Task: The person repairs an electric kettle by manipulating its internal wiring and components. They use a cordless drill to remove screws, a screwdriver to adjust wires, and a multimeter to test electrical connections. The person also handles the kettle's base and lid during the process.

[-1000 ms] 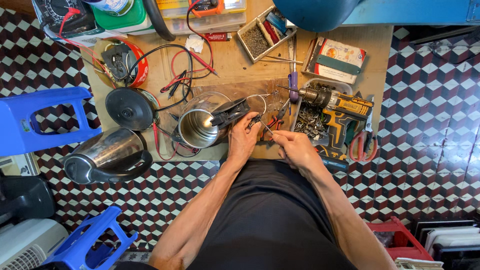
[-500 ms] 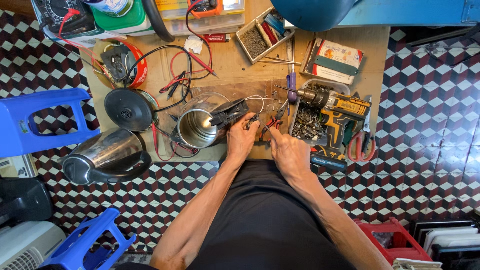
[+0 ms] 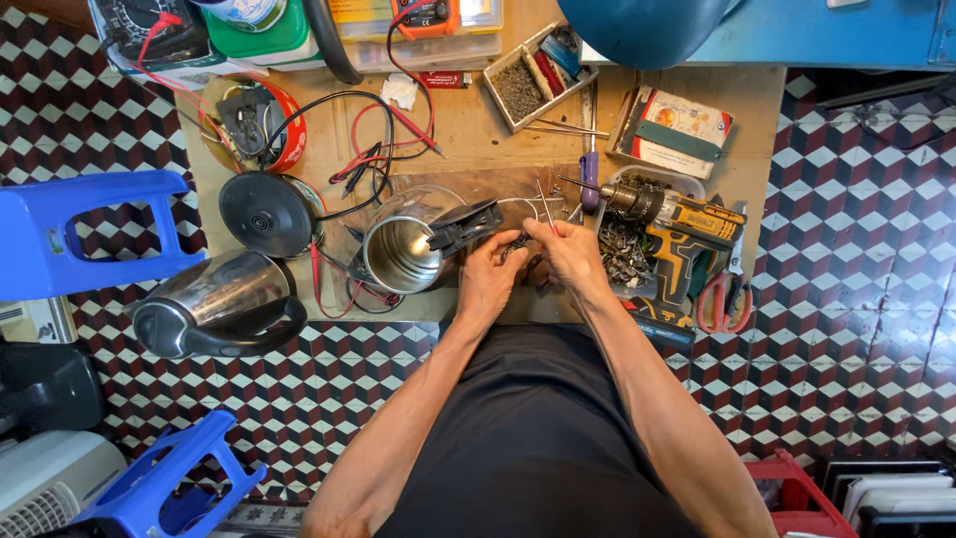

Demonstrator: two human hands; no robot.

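Both hands at frame centre, over front edge of wooden bench (image 3: 468,130). Left hand (image 3: 490,279) & right hand (image 3: 570,254) close together, grip of each pinched on small dark part (image 3: 518,244) w/ thin white wires (image 3: 533,204) running up from it. Part too small to tell more. Just left: open metal kettle body (image 3: 400,254), black handle toward hands. Right of hands: yellow cordless drill (image 3: 677,234) over tray of screws (image 3: 622,249). Second kettle (image 3: 214,309) at lower left, off bench edge.

Person seen from above: black sleeveless top, plain, no print. Both arms bare shoulder to wrist. Left hand (image 3: 488,282) & right hand (image 3: 570,254) bare: no gloves, watch or rings visible.
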